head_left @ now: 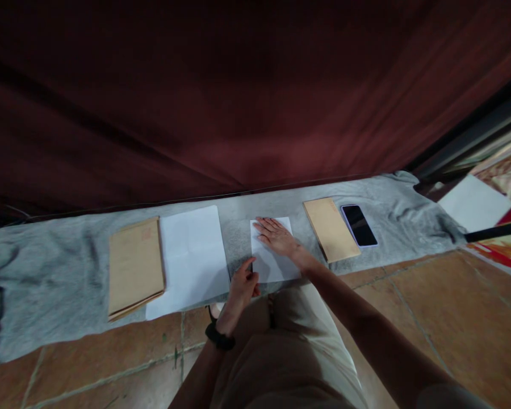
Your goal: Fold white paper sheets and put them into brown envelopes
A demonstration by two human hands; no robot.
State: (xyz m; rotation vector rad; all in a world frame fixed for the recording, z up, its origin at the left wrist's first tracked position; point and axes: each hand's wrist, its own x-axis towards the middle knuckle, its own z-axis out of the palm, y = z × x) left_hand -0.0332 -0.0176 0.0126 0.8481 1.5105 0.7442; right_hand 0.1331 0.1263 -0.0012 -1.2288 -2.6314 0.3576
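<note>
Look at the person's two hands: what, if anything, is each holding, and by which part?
Neither lifts anything. The right hand lies flat on the upper part of the folded white paper, pinning it to the grey cloth; the left hand pinches its left edge.

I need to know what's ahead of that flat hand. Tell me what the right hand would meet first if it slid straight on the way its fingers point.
The right hand points up-left across the folded white paper. Past the paper's far edge comes bare grey cloth, then probably the dark red curtain.

folded paper [272, 258]: partly under right hand [276, 236] | envelope print: unreadable
</note>
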